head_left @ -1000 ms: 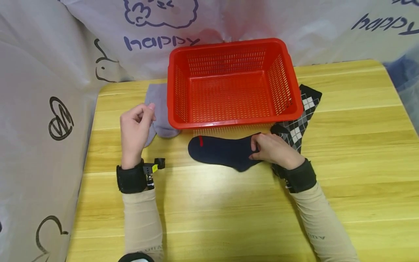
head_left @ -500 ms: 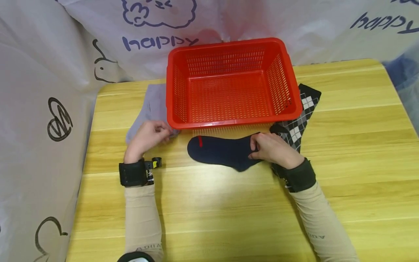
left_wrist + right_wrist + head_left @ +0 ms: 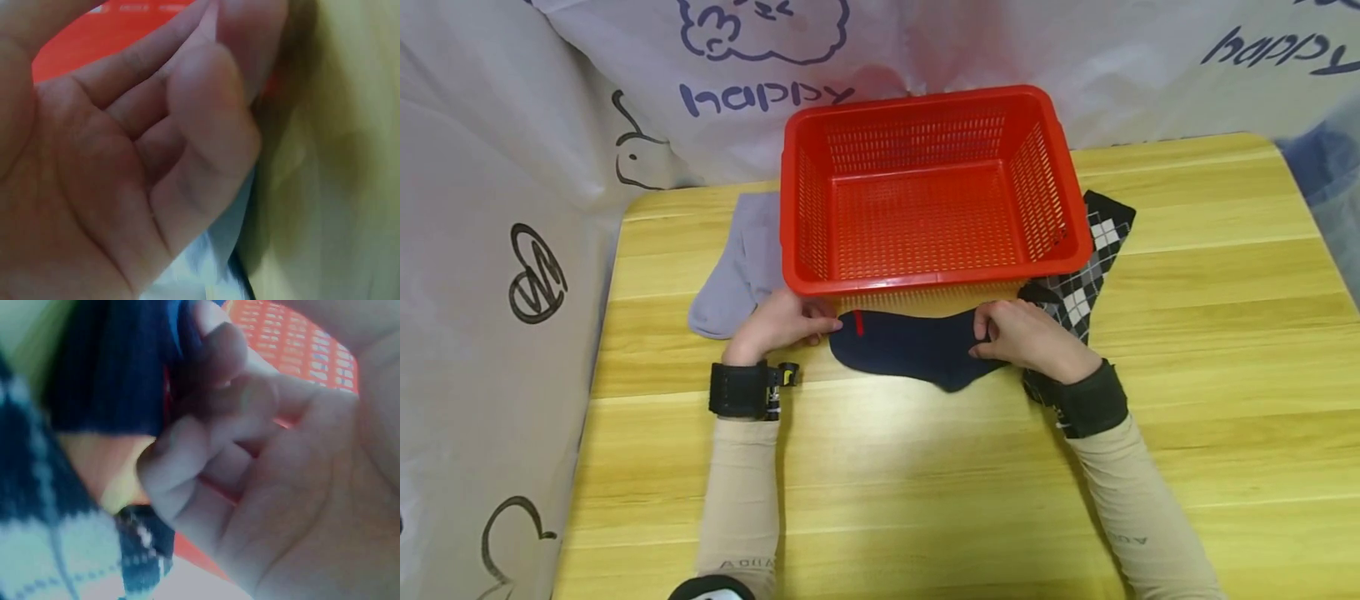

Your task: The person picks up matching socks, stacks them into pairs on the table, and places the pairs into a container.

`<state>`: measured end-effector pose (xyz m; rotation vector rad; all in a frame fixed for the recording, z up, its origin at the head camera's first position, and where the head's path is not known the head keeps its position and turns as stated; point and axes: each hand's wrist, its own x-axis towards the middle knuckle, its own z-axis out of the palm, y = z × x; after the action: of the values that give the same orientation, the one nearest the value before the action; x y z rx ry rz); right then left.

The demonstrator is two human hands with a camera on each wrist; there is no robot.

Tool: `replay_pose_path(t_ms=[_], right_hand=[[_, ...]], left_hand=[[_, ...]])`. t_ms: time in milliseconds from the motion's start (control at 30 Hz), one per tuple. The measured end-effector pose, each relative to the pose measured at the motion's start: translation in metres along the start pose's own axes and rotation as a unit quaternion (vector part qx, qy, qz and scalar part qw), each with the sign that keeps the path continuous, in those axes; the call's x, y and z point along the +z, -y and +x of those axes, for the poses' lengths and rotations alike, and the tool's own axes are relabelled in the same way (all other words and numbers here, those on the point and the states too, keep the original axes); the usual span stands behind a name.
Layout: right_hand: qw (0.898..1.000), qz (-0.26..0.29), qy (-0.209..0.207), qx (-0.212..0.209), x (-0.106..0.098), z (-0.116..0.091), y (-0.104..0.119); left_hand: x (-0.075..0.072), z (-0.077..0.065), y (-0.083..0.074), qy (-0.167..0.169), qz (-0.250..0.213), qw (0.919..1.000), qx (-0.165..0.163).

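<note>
A navy sock [image 3: 910, 346] with a red mark near its toe lies flat in front of the red basket [image 3: 917, 279]. My right hand [image 3: 1026, 337] pinches its cuff end between thumb and fingers; dark ribbed cloth [image 3: 112, 369] shows at those fingertips in the right wrist view. At the toe, my left hand [image 3: 786, 321] has its thumb tip right at the sock's edge, its fingers bent. I cannot tell whether that hand grips the toe. The left wrist view shows the left hand's bent fingers [image 3: 206, 112] up close, blurred.
Grey-lilac socks [image 3: 730, 283] lie left of the basket, partly hidden by it. On the right, black-and-white argyle socks [image 3: 1097, 267] stick out from beside the basket, partly under my right hand and wrist. A white drawn-on sheet [image 3: 1112, 75] hangs behind the wooden table [image 3: 910, 500].
My left hand has come down from over the grey-lilac socks and moved right to the navy sock's toe. My right hand keeps its hold on the cuff end; the sock lies as before.
</note>
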<state>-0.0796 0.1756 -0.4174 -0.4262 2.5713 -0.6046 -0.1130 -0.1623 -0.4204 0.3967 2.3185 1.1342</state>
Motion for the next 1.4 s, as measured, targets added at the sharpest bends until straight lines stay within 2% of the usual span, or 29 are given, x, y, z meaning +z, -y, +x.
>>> replay_pose_path(t_ms=[133, 233, 433, 567, 800, 933, 1167, 1400], right_hand=[[0.997, 0.026, -0.072, -0.001, -0.004, -0.001, -0.007], [0.995, 0.034, -0.095, -0.001, -0.005, -0.001, -0.01], [0.996, 0.033, -0.087, 0.015, -0.004, 0.0, -0.012], [0.997, 0.019, -0.075, 0.03, -0.005, 0.0, -0.013], [0.998, 0.02, -0.064, 0.022, -0.004, 0.0, -0.015], [0.998, 0.023, -0.058, 0.021, -0.003, 0.001, -0.016], [0.999, 0.022, -0.032, 0.03, -0.004, 0.002, -0.016], [1.0, 0.012, -0.011, 0.02, -0.004, 0.004, -0.016]], left_hand=[[0.006, 0.006, -0.002, 0.004, 0.019, 0.9997, 0.012], [0.01, 0.009, -0.004, 0.004, 0.036, 0.9993, 0.008], [0.013, 0.009, -0.007, 0.0, 0.053, 0.9986, -0.007], [0.014, 0.01, -0.009, -0.001, 0.066, 0.9978, -0.004], [0.014, 0.01, -0.009, -0.001, 0.075, 0.9971, 0.013], [0.012, 0.008, -0.009, 0.008, 0.063, 0.9978, 0.017], [0.01, 0.007, -0.008, 0.031, 0.059, 0.9978, 0.004], [0.012, 0.007, -0.009, 0.052, 0.078, 0.9953, 0.024]])
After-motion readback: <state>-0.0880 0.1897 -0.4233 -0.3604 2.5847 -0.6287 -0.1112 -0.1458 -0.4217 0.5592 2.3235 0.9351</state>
